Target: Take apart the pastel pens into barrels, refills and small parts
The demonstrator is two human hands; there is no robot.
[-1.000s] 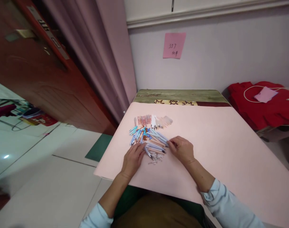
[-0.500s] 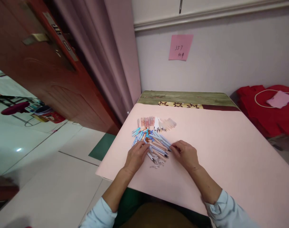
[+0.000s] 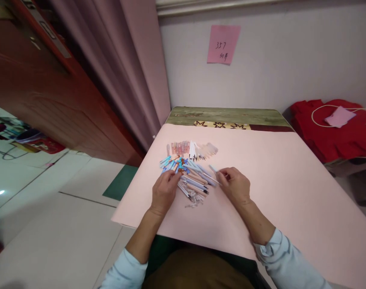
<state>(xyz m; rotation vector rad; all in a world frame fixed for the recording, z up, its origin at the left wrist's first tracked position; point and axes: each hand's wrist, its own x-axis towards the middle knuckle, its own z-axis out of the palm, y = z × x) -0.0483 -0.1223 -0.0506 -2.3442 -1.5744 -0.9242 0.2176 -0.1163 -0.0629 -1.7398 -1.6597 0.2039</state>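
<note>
My right hand (image 3: 234, 185) is closed in a pinch on a slim light-blue pen barrel (image 3: 213, 168), at the right edge of a pile of pen parts. Over the pile's left side, my left hand (image 3: 164, 192) has its thumb and fingertips together; what they hold, if anything, is hidden. Between the hands lie lilac and peach pen barrels (image 3: 196, 182), some with dark tips. Blue and brown small parts (image 3: 180, 162) sit just beyond. Small clear pieces (image 3: 197, 198) are heaped nearer me.
Behind the pile lie pinkish clear tubes (image 3: 180, 147), white refills with dark tips (image 3: 192, 151) and translucent tubes (image 3: 210, 149). Pale pink paper covers the table (image 3: 276, 180). A curtain (image 3: 140, 72) hangs at left; red cloth (image 3: 336, 136) lies at right.
My right hand now has a light-blue barrel raised at an angle between its fingertips. My left hand stays by the pile. The whole view has shifted slightly.
</note>
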